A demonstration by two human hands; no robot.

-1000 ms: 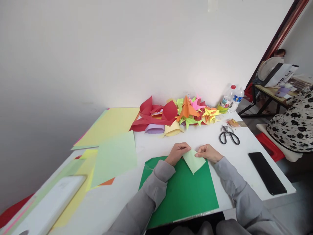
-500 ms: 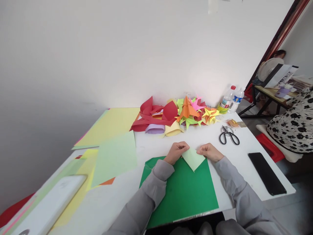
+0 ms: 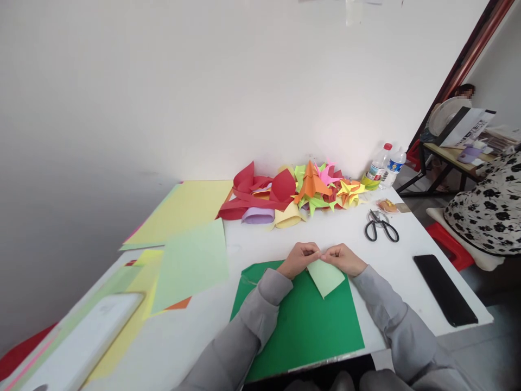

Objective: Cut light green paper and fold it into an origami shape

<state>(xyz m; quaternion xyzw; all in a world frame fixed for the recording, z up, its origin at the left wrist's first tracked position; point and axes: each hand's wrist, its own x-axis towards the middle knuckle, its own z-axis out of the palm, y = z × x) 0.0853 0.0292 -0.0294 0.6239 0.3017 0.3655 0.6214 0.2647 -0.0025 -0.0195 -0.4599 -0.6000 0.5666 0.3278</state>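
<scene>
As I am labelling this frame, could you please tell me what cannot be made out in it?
Head view throughout.
Top corner of the folded pale green paper: covered by the left hand and right hand pinching it.
Labels on the two bottles: too small to read.
Small orange item beside the scissors: too small to identify.
White object at lower left: blurred, cut off by the bottom edge.

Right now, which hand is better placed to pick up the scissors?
Probably the right hand: it lies nearer the scissors, on their side. The left hand would have to cross the folded paper.
</scene>
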